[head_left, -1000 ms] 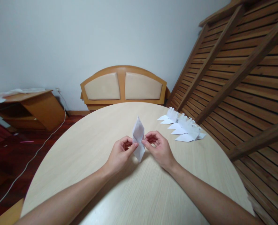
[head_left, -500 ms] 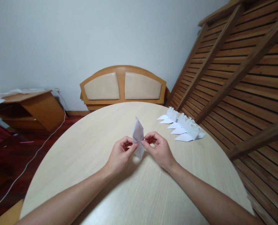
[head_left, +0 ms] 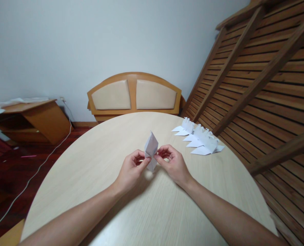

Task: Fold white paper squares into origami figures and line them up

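A folded white paper piece (head_left: 151,145), shaped like a narrow diamond with pointed ends, stands upright between my hands above the round table. My left hand (head_left: 133,168) pinches its left edge near the middle, thumb in front and fingers behind. On the opposite edge, my right hand (head_left: 172,164) grips it with thumb and curled fingers. Both thumbs press close to the paper's narrow waist. Several finished-looking white origami birds (head_left: 204,141) sit in a row toward the table's right rear edge, their wings overlapping.
The pale wooden table (head_left: 90,164) fills the foreground. Behind it stands a padded headboard (head_left: 133,94) against the wall. A slatted wooden frame (head_left: 264,85) leans at the right. At the left are a low cabinet (head_left: 44,119) and a white cable (head_left: 36,174) along the floor.
The paper's upper point has tipped slightly right and down, and its front face shows broader now. Both hands keep nearly the same place and the same pinch.
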Demonstrator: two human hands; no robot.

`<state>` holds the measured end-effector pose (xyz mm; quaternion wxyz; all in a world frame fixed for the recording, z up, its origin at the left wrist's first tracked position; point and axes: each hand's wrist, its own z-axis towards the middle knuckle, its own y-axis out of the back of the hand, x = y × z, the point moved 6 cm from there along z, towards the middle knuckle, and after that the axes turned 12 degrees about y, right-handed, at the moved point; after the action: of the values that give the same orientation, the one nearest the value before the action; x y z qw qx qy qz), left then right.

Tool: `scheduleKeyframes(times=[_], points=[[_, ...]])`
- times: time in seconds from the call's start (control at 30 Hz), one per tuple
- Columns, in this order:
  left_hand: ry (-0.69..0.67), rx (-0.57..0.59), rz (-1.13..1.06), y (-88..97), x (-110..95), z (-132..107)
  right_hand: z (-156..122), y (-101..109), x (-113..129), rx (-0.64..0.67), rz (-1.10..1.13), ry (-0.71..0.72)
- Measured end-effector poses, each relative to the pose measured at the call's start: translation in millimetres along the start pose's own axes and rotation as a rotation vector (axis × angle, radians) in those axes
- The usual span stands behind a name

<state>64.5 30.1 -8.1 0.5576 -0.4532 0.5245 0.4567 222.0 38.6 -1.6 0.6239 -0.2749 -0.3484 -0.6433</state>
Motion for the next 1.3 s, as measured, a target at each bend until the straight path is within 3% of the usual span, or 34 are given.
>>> scheduleKeyframes(times=[0.3,0.5,0.87,1.3], points=[[0.018,-0.022,0.023,-0.6,-2,0,0,-2,9,0.064,-0.049,0.044],[-0.049,-0.032,0.072,-1.7,-8,-5,-1,-2,14,0.047,-0.09,0.096],[-0.159,-0.052,0.298,-3.1,-16,-16,-3,0,6,-0.071,0.023,-0.01],[-0.265,-0.052,0.294,-3.1,-19,-15,-2,-5,11,0.001,0.126,0.021]])
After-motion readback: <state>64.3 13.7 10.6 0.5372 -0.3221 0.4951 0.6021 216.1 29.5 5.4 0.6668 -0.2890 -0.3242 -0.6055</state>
